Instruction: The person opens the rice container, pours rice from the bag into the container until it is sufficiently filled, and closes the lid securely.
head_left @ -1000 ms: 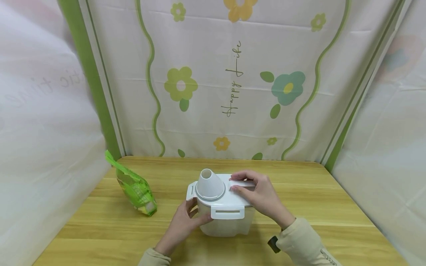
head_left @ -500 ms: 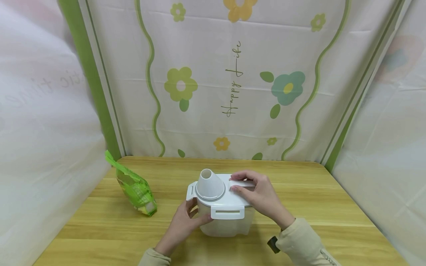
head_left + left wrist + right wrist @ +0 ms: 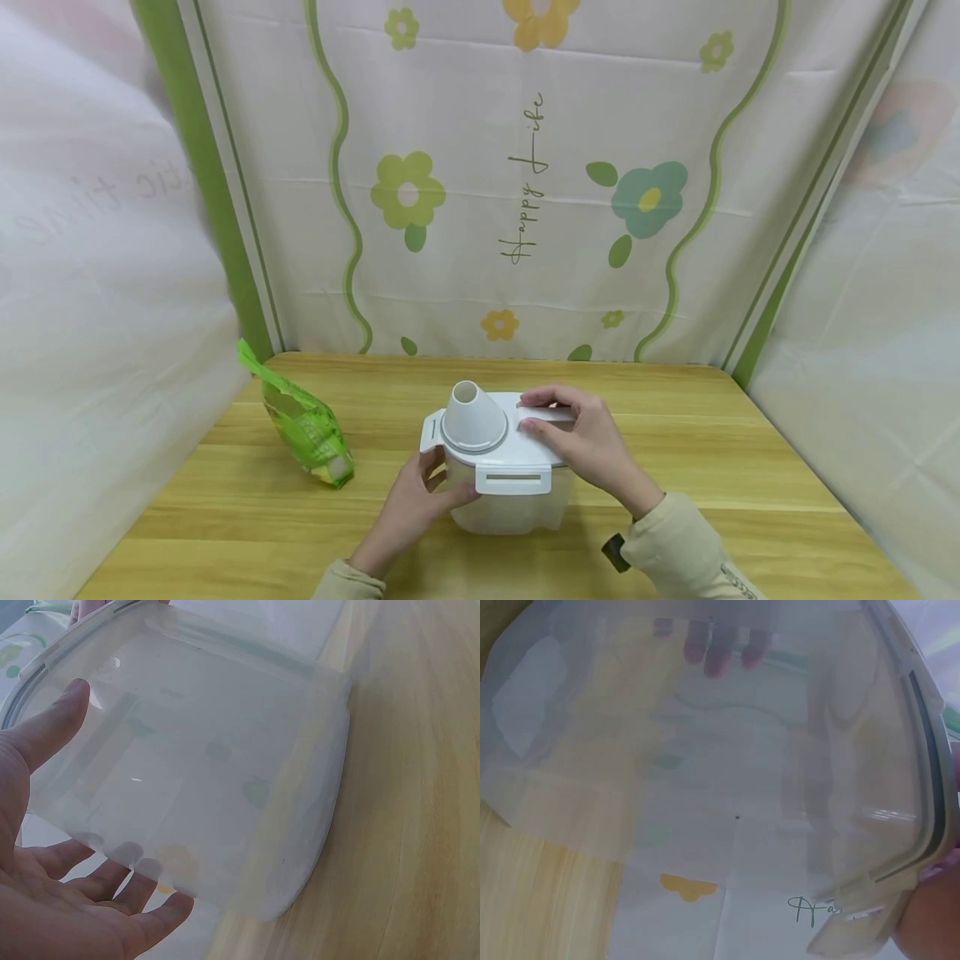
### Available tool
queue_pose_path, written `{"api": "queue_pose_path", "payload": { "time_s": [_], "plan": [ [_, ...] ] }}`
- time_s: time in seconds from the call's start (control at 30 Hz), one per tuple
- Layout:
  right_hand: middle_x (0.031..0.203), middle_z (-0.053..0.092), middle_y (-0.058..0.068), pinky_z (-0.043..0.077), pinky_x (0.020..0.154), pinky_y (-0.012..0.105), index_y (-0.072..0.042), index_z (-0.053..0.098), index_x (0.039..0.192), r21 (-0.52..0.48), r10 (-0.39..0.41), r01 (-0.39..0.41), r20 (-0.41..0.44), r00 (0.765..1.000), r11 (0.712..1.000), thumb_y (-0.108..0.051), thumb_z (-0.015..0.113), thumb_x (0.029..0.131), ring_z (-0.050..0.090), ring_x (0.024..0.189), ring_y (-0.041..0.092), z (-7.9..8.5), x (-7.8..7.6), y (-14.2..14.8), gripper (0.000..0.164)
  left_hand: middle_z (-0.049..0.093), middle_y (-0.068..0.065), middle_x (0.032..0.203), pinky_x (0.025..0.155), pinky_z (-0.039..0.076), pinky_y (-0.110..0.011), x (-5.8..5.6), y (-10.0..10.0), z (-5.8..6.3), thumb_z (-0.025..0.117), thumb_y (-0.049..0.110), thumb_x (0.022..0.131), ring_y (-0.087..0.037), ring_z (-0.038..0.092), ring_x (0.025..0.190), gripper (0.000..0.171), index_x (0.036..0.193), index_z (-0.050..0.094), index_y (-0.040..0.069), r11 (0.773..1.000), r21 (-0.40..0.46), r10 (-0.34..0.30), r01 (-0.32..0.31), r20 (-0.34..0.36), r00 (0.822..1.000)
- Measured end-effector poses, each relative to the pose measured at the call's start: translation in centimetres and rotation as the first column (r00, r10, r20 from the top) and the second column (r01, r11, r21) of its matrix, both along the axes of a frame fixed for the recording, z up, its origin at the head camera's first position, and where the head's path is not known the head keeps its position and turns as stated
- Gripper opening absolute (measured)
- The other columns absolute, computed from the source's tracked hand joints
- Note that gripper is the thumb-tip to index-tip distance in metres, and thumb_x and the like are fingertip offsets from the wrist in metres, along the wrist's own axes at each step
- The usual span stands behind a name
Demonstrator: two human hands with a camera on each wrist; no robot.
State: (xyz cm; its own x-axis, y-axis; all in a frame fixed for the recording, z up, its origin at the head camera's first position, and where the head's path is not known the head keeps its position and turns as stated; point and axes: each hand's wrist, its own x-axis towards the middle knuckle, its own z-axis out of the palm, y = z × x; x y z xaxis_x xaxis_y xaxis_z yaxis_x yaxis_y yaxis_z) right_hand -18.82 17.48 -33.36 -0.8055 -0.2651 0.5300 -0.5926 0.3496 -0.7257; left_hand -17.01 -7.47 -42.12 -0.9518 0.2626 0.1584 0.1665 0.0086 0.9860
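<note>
A translucent plastic storage container stands on the table, topped by a white lid. On the lid's left part rises a white cone-shaped spout. My left hand grips the container's left end, with its thumb on the near wall; in the left wrist view its fingers curve round the far side. With thumb and fingers, my right hand pinches the white handle on the lid. The lid's front clip and left clip stick outward. Through the clear walls, no contents show.
A crumpled green plastic bag lies to the left on the wooden table. Behind the table hangs a white floral curtain, and fabric walls close in both sides. A dark strap piece shows by the right sleeve.
</note>
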Motion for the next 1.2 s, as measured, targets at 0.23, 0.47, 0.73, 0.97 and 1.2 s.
{"api": "queue_pose_path", "payload": {
  "time_s": [0.23,0.47,0.73,0.97,1.2],
  "plan": [
    [0.1,0.071,-0.006,0.052,0.087,0.026,-0.011,0.073,0.105,0.001,-0.002,0.002,-0.003,1.0,1.0,-0.011,0.083,0.08,0.065,0.097,0.015,0.11,0.08,-0.08,0.027,0.05,-0.009,0.14,0.111,0.034,-0.042,0.0,-0.01,0.07,0.084,0.02,0.08,-0.029,0.043,0.131,0.076,0.143,0.043,0.01,1.0,0.0,-0.001,0.001,-0.002,1.0],
    [0.099,0.071,-0.005,0.052,0.086,0.025,-0.01,0.073,0.104,-0.015,0.004,-0.004,-0.014,1.0,1.0,-0.01,0.083,0.08,0.066,0.096,0.016,-0.01,0.09,-0.1,0.026,0.049,-0.01,0.141,0.11,0.034,-0.043,0.0,-0.03,0.08,0.084,0.021,0.08,-0.03,0.042,0.132,0.076,0.143,0.042,0.009,1.0,-0.004,-0.003,0.003,0.0,1.0],
    [0.1,0.071,-0.002,0.053,0.085,0.025,-0.008,0.073,0.103,-0.043,0.011,-0.012,-0.02,1.0,0.999,-0.008,0.083,0.08,0.066,0.096,0.019,-0.1,0.14,-0.09,0.026,0.051,-0.009,0.139,0.111,0.034,-0.044,-0.12,-0.01,0.04,0.084,0.021,0.08,-0.029,0.043,0.131,0.074,0.142,0.044,0.01,1.0,0.0,-0.012,0.012,-0.012,1.0],
    [0.099,0.071,-0.003,0.052,0.084,0.024,-0.009,0.073,0.102,-0.045,0.004,-0.005,-0.031,0.999,0.999,-0.009,0.083,0.08,0.066,0.095,0.019,-0.17,0.1,-0.07,0.024,0.051,-0.007,0.139,0.111,0.033,-0.046,-0.13,-0.06,0.08,0.083,0.02,0.081,-0.028,0.042,0.132,0.073,0.142,0.044,0.011,1.0,0.007,-0.022,0.022,-0.016,1.0],
    [0.099,0.071,-0.004,0.052,0.084,0.023,-0.009,0.074,0.101,-0.051,-0.001,-0.001,-0.03,1.0,0.999,-0.008,0.083,0.08,0.066,0.094,0.019,-0.13,0.1,-0.12,0.023,0.052,-0.005,0.139,0.111,0.033,-0.048,-0.18,-0.07,-0.07,0.083,0.02,0.081,-0.027,0.043,0.131,0.072,0.142,0.045,0.014,1.0,0.009,-0.019,0.019,-0.026,0.999]
  ]
}}
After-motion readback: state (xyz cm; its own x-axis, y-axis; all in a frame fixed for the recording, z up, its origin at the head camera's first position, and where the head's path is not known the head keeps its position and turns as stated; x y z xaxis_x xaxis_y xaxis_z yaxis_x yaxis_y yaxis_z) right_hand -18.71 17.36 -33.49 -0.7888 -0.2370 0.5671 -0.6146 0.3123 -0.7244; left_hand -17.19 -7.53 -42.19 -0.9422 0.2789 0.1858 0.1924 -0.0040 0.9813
